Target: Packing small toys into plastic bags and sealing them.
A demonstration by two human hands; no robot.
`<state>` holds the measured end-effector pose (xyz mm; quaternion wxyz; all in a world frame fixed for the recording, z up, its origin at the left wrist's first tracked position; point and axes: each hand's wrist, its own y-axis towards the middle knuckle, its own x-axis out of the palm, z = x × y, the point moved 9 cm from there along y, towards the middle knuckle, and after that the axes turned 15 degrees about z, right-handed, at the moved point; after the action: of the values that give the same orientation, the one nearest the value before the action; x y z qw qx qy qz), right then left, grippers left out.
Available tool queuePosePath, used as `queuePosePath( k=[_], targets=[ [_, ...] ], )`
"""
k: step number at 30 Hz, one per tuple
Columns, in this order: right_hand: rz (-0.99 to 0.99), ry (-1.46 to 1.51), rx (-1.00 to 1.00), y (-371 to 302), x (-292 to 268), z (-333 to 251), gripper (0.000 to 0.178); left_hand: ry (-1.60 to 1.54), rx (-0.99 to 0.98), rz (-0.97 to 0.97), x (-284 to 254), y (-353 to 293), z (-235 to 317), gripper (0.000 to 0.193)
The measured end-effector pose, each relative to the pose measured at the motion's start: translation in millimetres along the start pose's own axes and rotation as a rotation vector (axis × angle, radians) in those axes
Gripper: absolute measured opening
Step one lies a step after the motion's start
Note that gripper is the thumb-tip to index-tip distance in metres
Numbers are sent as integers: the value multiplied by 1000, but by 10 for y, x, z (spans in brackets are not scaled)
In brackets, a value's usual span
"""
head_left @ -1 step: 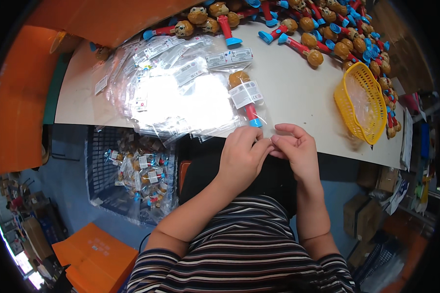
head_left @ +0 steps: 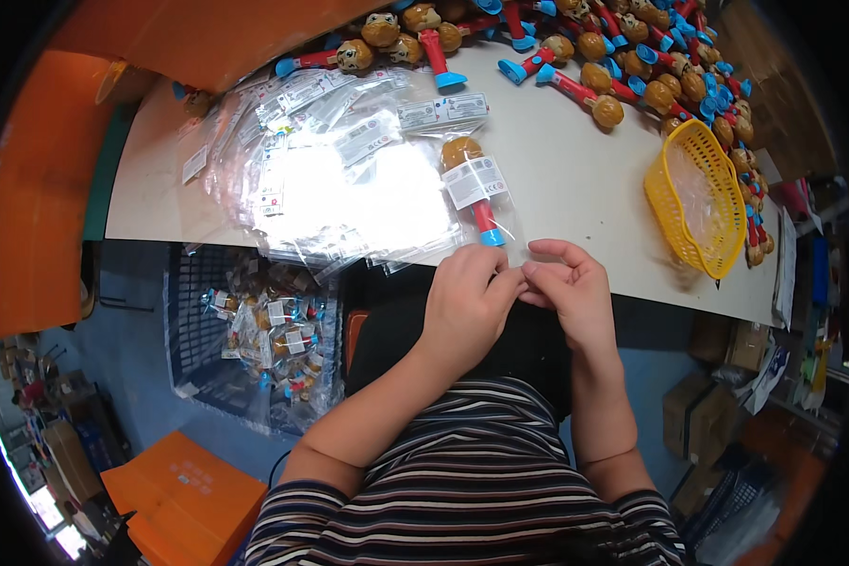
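Note:
A toy point(head_left: 484, 215) with a round brown head, red stem and blue foot lies in a clear plastic bag point(head_left: 507, 209) with a white printed label point(head_left: 474, 182) across it. The bag's near end reaches over the table's front edge to my fingers. My left hand point(head_left: 470, 294) is closed, thumb and fingers pinching that end just below the blue foot. Beside it, almost touching, my right hand point(head_left: 572, 283) pinches the same end between thumb and fingers, its index finger curved above. The exact bit of film between the fingertips is hidden.
Flat clear bags point(head_left: 349, 179) with labels spread over the table's left side. Unbagged toys point(head_left: 632, 66) are heaped at the back and right. A yellow basket point(head_left: 665, 203) stands at the right. Below the table's left edge, a blue crate point(head_left: 193, 354) holds bagged toys. An orange box point(head_left: 184, 486) sits lower left.

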<state>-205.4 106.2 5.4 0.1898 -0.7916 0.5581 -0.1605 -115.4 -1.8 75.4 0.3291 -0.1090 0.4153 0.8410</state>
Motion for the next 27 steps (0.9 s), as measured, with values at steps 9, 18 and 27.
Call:
queuePosePath(
  k=[9,18,27],
  targets=[
    [5,-6,34,-34,56,-38,29,177,90,130,-44,-131,126,27],
    [25,-18,20,-49,65,-61,24,151,207,137,18,-161,132,31],
    [91,15,-25,-43,48,-105,21,-69,84,79,-38,-113,-45,25]
  ],
)
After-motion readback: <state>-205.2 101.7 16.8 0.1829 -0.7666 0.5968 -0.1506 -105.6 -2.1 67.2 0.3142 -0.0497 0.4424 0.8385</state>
